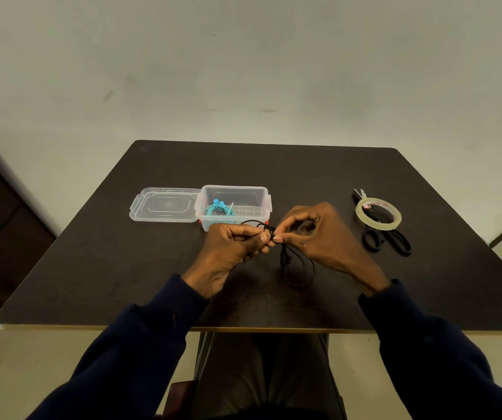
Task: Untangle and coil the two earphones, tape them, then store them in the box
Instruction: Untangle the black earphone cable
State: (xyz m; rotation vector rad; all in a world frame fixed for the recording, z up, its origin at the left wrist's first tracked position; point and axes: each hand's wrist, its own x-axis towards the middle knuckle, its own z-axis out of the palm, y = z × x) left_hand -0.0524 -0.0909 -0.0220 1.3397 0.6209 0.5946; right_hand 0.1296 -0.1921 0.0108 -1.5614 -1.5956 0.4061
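A black earphone [296,262] is held above the dark surface [319,177] by both hands, which meet just in front of the clear box [261,204]. The cord is pinched by the curled fingers of the left hand [231,244] at its gathered upper part, and the same spot is pinched by the thumb and forefinger of the right hand [319,234], whose remaining fingers are bent loosely above. Below the pinch, several loops of the black cord are seen hanging down toward the surface; whether they touch it cannot be told. A short arc of cord is raised over the left hand, in front of the box's near wall. Inside the box, at its left side, a coiled blue earphone [219,208] is lodged. The clear lid [164,205] is laid flat on the surface, touching the box's left side. Well to the right, a roll of clear tape [378,213] is rested on top of black-handled scissors [395,239]. Dark sleeves [140,344] are worn on both arms.
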